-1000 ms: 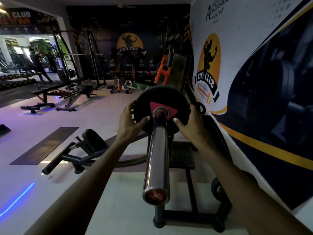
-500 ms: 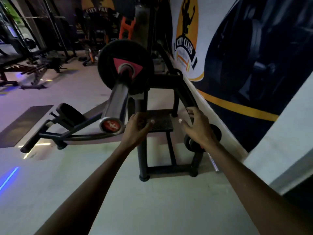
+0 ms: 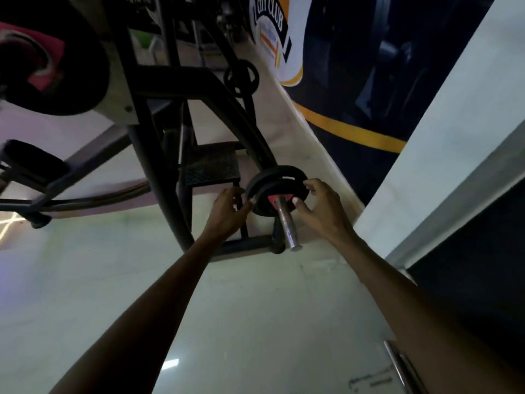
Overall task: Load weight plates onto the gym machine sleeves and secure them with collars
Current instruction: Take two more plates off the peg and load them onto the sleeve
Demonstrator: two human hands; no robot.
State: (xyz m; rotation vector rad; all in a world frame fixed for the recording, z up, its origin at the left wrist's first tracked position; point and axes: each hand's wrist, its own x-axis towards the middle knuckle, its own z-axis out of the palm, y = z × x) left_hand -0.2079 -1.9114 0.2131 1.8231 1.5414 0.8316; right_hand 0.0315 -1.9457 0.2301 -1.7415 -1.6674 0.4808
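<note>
Now | plate [image 3: 279, 185] on sleeve [image 3: 287, 224] | left hand [image 3: 227, 213], right hand [image 3: 322, 210] seemingly gripping

Legible lettering: one entry.
"CITY CLUB", white capitals on the dark ribbon emblem [image 3: 270, 21] of the wall banner [image 3: 294, 70]; smaller print beneath is unreadable.

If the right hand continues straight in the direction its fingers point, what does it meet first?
Most likely the small black weight plate on the low chrome peg; the right hand seems almost at its rim, though depth is unclear.
</note>
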